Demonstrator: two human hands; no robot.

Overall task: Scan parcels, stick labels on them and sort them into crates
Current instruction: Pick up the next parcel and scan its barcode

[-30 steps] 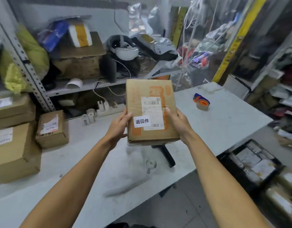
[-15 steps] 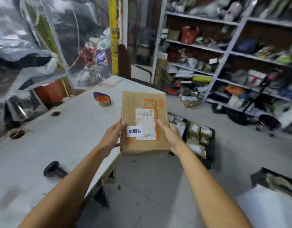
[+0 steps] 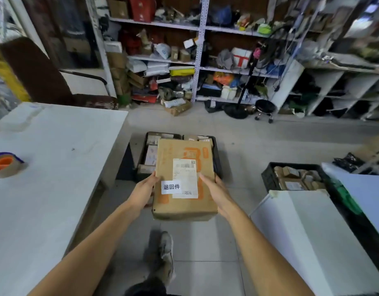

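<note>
Holding the cardboard parcel [image 3: 184, 180] flat between both hands at the centre of the frame, the person stands over the floor with it raised above the black crate [image 3: 216, 154] just behind it. The left hand [image 3: 142, 192] grips the left edge and the right hand [image 3: 215, 192] the right edge; on each, the fingers are pressed together along the side of the box, the thumbs lying on its top face. The parcel already carries a barcode label [image 3: 185, 178] and a smaller white sticker [image 3: 171, 186] with printed characters, so the labelling looks done; whether it has been scanned cannot be told. What seems left is the sorting: the drop into that crate, which already holds other parcels, or into the second crate [image 3: 269, 178] at the right of the frame. Compared with the earlier frames, the view has swung away from the table [image 3: 56, 167], which now sits at the left with the tape roll [image 3: 5, 165] at its edge, and the parcel has been carried from above the tabletop out over the floor, the grip on it unchanged.
</note>
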